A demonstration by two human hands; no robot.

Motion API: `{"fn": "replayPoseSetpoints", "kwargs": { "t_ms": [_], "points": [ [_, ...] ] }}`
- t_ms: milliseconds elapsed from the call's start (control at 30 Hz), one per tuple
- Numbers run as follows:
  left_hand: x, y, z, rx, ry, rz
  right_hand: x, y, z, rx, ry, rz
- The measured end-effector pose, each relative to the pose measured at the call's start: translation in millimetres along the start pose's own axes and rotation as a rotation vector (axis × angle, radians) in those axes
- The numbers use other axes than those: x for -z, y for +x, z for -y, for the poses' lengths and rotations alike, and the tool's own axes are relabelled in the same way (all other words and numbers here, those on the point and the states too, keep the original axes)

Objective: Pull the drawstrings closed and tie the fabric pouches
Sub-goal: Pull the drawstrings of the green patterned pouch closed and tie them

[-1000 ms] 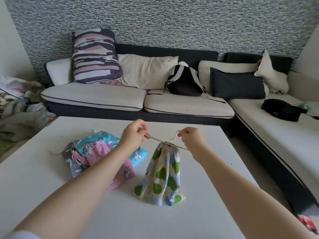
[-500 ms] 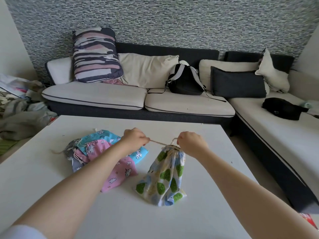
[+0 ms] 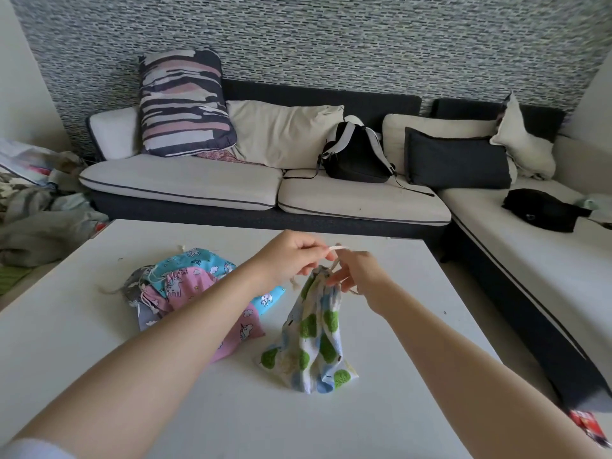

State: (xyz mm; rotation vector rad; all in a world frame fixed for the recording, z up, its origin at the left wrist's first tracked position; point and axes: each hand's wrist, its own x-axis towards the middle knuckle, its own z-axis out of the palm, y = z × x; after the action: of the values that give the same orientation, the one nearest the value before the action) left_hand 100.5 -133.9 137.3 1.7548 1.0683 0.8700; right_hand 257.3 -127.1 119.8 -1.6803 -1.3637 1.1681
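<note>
Head view: left hand (image 3: 291, 256) and right hand (image 3: 359, 274) pinching drawstring (image 3: 337, 248).

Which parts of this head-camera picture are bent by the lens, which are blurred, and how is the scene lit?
Head view: wide-angle lens bows the sofa and table edges outward; the wall pattern smears toward the top corners; soft, even daylight, faint shadows under the green-patterned pouch; the left hand and right hand at the drawstring look slightly motion-blurred.

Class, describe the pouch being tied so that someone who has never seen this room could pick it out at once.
Start at the white table in front of the sofa. Near its middle one pouch stands gathered at the top, under the left hand and right hand working its cord. It alone has green tree shapes; the pile beside it shows unicorns.
</note>
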Motion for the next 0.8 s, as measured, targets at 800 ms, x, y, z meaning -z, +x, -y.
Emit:
{"fn": "replayPoseSetpoints", "kwargs": {
  "t_ms": [800],
  "points": [
    [-27, 12, 29, 0.276, 0.241, -0.027, 33, -9, 31, -0.036, 0.683, 0.259]
  ]
}}
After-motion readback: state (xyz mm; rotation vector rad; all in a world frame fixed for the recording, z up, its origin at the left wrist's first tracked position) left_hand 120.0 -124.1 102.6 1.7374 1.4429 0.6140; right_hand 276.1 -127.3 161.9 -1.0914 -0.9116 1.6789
